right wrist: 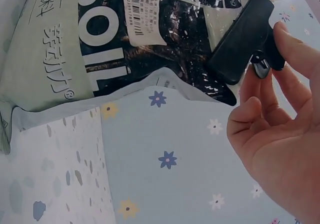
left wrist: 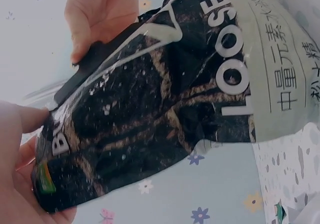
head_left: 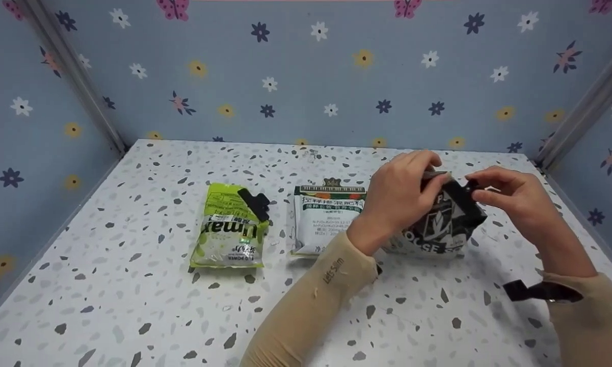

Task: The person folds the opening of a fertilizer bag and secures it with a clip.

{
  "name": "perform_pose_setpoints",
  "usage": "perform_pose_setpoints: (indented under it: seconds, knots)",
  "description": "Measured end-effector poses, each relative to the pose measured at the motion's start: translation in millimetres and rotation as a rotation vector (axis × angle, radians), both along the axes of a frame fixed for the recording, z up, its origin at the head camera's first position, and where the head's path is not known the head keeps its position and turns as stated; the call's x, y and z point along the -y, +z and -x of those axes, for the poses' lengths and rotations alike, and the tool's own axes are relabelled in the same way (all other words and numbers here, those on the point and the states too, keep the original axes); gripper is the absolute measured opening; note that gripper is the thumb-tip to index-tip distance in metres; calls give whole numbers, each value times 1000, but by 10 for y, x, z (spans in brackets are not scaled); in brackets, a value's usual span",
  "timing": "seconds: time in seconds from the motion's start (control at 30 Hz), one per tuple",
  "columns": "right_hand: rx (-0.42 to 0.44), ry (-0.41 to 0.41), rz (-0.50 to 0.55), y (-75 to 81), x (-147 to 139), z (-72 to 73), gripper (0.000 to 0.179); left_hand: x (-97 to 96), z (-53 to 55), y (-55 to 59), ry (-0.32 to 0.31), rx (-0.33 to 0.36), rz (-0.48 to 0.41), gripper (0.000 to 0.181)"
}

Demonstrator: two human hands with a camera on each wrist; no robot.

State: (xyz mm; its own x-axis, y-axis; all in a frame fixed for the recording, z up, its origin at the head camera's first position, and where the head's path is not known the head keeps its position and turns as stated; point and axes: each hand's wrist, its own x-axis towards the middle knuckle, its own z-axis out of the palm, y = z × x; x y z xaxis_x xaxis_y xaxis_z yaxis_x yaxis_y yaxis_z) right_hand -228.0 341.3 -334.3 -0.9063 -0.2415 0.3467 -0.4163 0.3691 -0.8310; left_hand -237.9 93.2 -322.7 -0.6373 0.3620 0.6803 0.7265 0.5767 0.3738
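A black and pale green bag [head_left: 428,232] with "LOOSE" and "SOIL" lettering is tipped up at the right of the table. My left hand [head_left: 400,191] pinches its folded top corner between thumb and fingers, as the left wrist view also shows. At the other top corner, my right hand [head_left: 517,196] pinches the handle of a black bag clip [right wrist: 242,44]. The clip's long bar lies along the bag's top edge. How far its jaws grip the bag, I cannot tell.
Left of the bag stands a white and green fertilizer packet [head_left: 326,224], partly hidden by my left arm. Farther left lies a lime-green packet [head_left: 229,239] with another black clip [head_left: 256,204] on its top corner. Flowered panels [head_left: 316,71] wall the speckled table [head_left: 132,285].
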Motion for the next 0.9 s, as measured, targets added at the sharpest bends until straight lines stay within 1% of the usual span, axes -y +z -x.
perform_pose_setpoints:
  seconds: [0.1, 0.2, 0.27, 0.37, 0.47, 0.57, 0.63, 0.73, 0.8, 0.83, 0.9]
  knots:
    - [23, -1, -34, -9, -47, -31, 32, 51, 24, 17, -7, 66, -24, 26]
    - [42, 5, -115, -28, -100, -40, 28, 123, 53, 27, -17, 132, -57, 27]
    - [59, 8, -156, -39, -127, -27, 24, 177, 80, 37, -25, 178, -75, 27]
    - [86, 5, -206, -48, -144, 9, 23, 264, 137, 42, -41, 239, -96, 27]
    - [117, 8, -233, -50, -140, 42, 23, 371, 206, 34, -63, 328, -101, 32]
    - [135, 20, -247, -57, -132, 61, 23, 496, 292, 1, -116, 443, -88, 43]
    - [143, 23, -246, -69, -134, 65, 23, 568, 356, -38, -171, 525, -85, 50]
    - [147, 21, -244, -96, -149, 68, 22, 644, 435, -111, -263, 660, -102, 55]
    - [149, 21, -240, -114, -159, 73, 22, 665, 474, -153, -315, 724, -103, 51]
    - [149, 22, -240, -121, -166, 77, 22, 670, 488, -172, -332, 746, -91, 45]
    - [149, 17, -247, -131, -176, 84, 22, 672, 508, -204, -351, 767, -32, 31]
